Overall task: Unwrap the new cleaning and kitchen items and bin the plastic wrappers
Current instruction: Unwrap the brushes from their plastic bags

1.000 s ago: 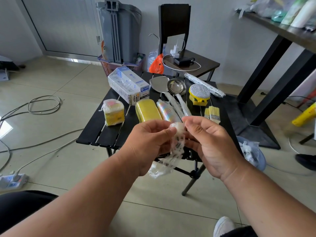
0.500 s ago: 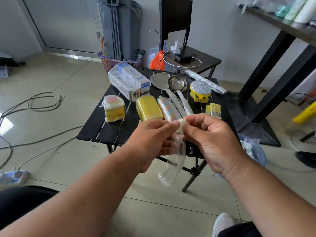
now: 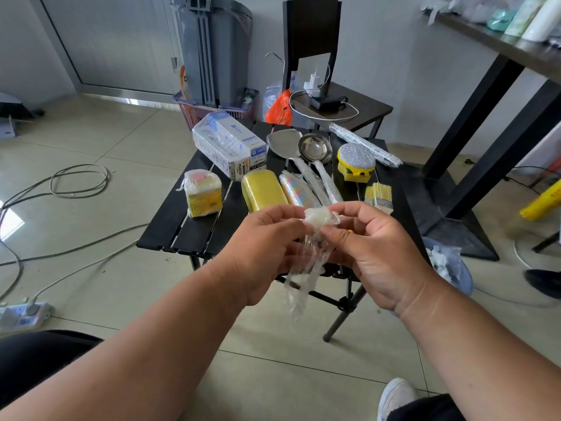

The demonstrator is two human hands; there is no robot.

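A clear plastic wrapper [image 3: 306, 265] hangs between my hands, its top bunched into a small white wad at my fingertips. My left hand [image 3: 261, 253] and my right hand [image 3: 376, 253] both pinch that wad in front of the black slatted table [image 3: 170, 226]. On the table lie a wrapped yellow sponge pack [image 3: 202, 192], a yellow sponge [image 3: 263, 191], a shiny wrapped item [image 3: 297, 192], a spatula [image 3: 283, 142] and ladle [image 3: 314, 148] with wrapped handles, a glittery scrubber [image 3: 355, 161] and brushes [image 3: 379, 194]. A blue bin [image 3: 449, 265] with crumpled wrappers stands low to the right.
A wrapped white box [image 3: 229, 144] and a long wrapped roll [image 3: 364, 144] sit at the table's back. Behind stand a chair [image 3: 312, 41] with chargers, a grey bucket [image 3: 212, 50] and a pink basket. Cables and a power strip [image 3: 21, 314] cross the floor left. A tall black table's leg [image 3: 473, 110] stands right.
The wrapper's top has been gathered into a tighter wad between my fingertips, and the hanging tail has grown shorter. Both hands stayed in front of the table.
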